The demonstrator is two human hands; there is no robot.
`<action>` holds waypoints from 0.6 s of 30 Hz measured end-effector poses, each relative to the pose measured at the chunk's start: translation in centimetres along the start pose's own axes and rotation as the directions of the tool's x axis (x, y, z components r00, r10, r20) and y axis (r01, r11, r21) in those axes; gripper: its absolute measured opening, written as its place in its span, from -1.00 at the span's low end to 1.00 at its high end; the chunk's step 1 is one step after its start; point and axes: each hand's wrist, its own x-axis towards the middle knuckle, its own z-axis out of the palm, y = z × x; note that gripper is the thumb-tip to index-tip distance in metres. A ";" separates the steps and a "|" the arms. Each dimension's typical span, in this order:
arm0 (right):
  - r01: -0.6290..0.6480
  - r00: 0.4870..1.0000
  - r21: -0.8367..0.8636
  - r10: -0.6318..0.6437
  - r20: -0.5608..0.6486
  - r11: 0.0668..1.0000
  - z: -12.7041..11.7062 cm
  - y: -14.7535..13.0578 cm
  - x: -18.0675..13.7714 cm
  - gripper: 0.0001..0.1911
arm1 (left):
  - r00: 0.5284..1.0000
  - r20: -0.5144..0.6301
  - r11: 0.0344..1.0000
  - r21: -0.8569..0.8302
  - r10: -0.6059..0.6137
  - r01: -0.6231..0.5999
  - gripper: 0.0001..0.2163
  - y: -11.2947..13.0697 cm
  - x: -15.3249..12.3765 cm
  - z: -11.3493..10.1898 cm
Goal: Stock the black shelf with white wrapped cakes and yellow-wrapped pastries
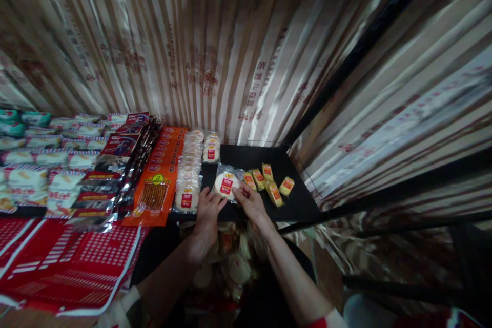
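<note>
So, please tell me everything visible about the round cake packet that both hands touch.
The packet is a clear, glossy plastic wrapper around one round, pale cake, with a red label whose print is unreadable. It lies flat on the black shelf, right of a row of similar packets. The left hand touches its near left edge; the right hand touches its near right corner.

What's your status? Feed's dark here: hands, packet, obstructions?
Left hand, right hand touching round cake packet, near edge. Flat on black shelf. Yellow packets close right, not blocking.
</note>
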 end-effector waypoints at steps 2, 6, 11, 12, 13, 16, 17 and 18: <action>0.003 1.000 -0.048 -0.004 -0.016 0.999 0.1 -0.2 1.4 -0.62 | 1.000 -0.013 0.998 0.055 0.011 -0.011 -0.52 -0.3 -0.1 0.1; 0.056 0.998 -0.225 -0.064 -0.030 0.973 0.6 -0.2 4.3 -0.67 | 1.000 0.027 0.982 0.188 0.009 -0.014 -0.49 -0.8 0.4 0.4; 0.104 0.993 -0.562 -0.115 0.015 0.820 1.7 -0.3 7.1 -0.76 | 1.000 0.012 0.975 0.220 0.004 -0.006 -0.51 -0.7 2.5 1.7; 0.101 0.994 -0.609 -0.110 0.023 0.787 2.0 -0.4 7.5 -0.77 | 1.000 0.005 0.975 0.221 -0.003 0.002 -0.51 -0.5 3.0 2.0; 0.100 0.994 -0.648 -0.104 0.032 0.755 2.3 -0.4 7.9 -0.78 | 1.000 0.002 0.976 0.220 -0.005 0.005 -0.51 -0.3 3.4 2.3; 0.097 0.994 -0.727 -0.097 0.041 0.680 3.0 -0.8 8.9 -0.78 | 1.000 0.020 0.975 0.222 0.015 -0.019 -0.53 0.2 4.6 3.0; 0.095 0.994 -0.742 -0.097 0.041 0.664 3.2 -0.9 9.2 -0.76 | 1.000 0.024 0.973 0.229 0.015 -0.020 -0.53 0.3 5.0 3.2; 0.093 0.995 -0.755 -0.095 0.041 0.650 3.5 -1.0 9.5 -0.75 | 1.000 0.024 0.971 0.236 0.014 -0.019 -0.53 0.3 5.4 3.3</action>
